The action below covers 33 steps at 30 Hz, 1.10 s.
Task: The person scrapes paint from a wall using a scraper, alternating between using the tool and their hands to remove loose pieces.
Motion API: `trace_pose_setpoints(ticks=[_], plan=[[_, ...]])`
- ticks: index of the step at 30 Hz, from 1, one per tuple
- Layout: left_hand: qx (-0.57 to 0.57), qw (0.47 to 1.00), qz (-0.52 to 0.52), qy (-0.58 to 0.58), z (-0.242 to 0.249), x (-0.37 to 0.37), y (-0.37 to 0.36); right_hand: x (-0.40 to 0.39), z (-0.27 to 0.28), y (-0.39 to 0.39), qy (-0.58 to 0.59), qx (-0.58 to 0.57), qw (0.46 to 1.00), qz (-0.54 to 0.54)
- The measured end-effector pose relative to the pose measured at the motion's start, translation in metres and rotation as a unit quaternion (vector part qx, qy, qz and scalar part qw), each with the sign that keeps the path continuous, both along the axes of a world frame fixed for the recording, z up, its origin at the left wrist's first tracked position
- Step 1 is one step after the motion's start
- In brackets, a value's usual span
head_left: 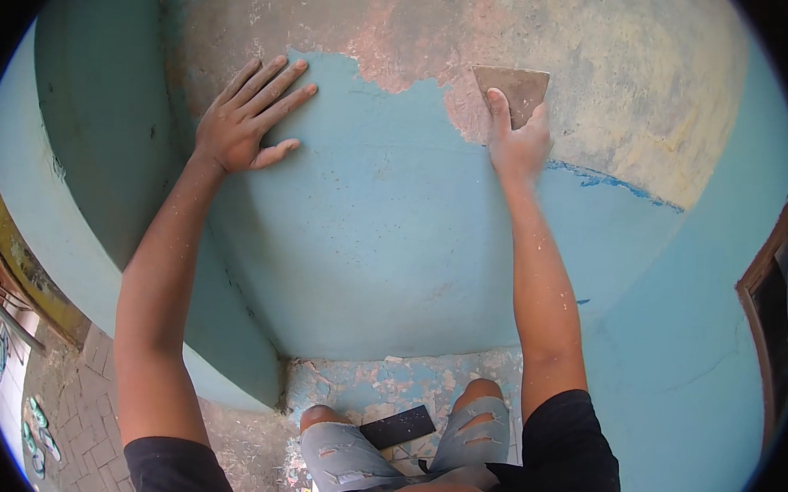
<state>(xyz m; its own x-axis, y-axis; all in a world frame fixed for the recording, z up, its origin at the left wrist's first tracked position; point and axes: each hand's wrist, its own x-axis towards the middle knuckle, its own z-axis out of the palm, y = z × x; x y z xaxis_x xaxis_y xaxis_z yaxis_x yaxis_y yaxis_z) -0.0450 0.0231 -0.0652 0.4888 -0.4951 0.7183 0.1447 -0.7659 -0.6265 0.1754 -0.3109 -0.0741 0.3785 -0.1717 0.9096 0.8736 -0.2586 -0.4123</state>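
Observation:
Flat against the wall (350,234) rests my left hand (253,116), its fingers spread, near the ragged edge between blue paint and bare plaster. My right hand (517,145) grips a scraper (516,89) with a wide, dusty blade, the thumb lying along its face. The blade's broad edge points up, against the bare plaster (638,90). Its handle is hidden inside the hand. Blue paint covers the lower wall, while pinkish and grey plaster shows above. Pale dust speckles both forearms.
Paint flakes (386,381) litter the ledge at the wall's foot, where a dark flat rectangular piece (398,427) lies between my knees. A blue side wall (104,120) projects at left. Sandals (37,427) lie on the paving (86,408). A brown frame (767,242) borders the right side.

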Motion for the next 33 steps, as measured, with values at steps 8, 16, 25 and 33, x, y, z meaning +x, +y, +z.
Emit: trace_pose_setpoints(ticks=[8, 16, 25, 33], plan=[[-0.005, 1.0, -0.021, -0.015, -0.001, 0.002, 0.002, -0.008, -0.025, 0.01, -0.005, -0.031, 0.999, -0.016], [-0.002, 1.0, -0.024, -0.02, -0.002, 0.002, 0.002, -0.005, -0.021, 0.0, -0.018, -0.073, 0.997, -0.03], [-0.003, 1.0, -0.014, -0.019, -0.001, 0.002, 0.001, -0.013, -0.021, 0.002, 0.03, -0.038, 0.998, 0.041], [-0.005, 0.999, -0.026, -0.029, -0.002, 0.004, 0.003, -0.012, -0.021, 0.002, 0.049, -0.067, 0.996, 0.013]])
